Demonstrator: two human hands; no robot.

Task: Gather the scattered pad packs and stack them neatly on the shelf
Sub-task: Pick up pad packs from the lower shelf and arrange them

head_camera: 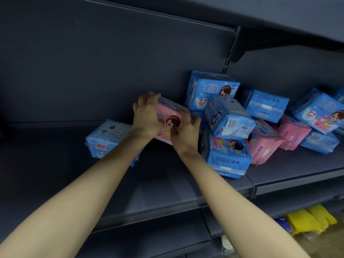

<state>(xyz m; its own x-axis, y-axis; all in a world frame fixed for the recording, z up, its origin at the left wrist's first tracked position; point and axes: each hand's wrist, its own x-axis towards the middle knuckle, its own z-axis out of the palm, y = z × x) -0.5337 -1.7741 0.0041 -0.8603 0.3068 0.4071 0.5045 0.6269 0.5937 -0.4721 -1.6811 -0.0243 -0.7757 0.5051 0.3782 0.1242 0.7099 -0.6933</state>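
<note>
Grey steel shelf (167, 183) fills most of my view. Across its right half sprawls the heap of blue and pink pad packs (264, 138), tumbled at all angles, some leaning on others. Left of the heap one blue pack (106, 140) lies flat on the shelf, alone. Between the two I hold a pink pack (167, 116), tilted and seemingly clear of the shelf, its long axis running from upper left down to lower right. My left grip (147, 116) curls over its upper left end; my right grip (186, 133) clasps the lower right end, close against the heap. The blue pack sits just below and left of the pink one, nearer my left grip, so I judge the set-down goes leftward onto it, long axes matched
</note>
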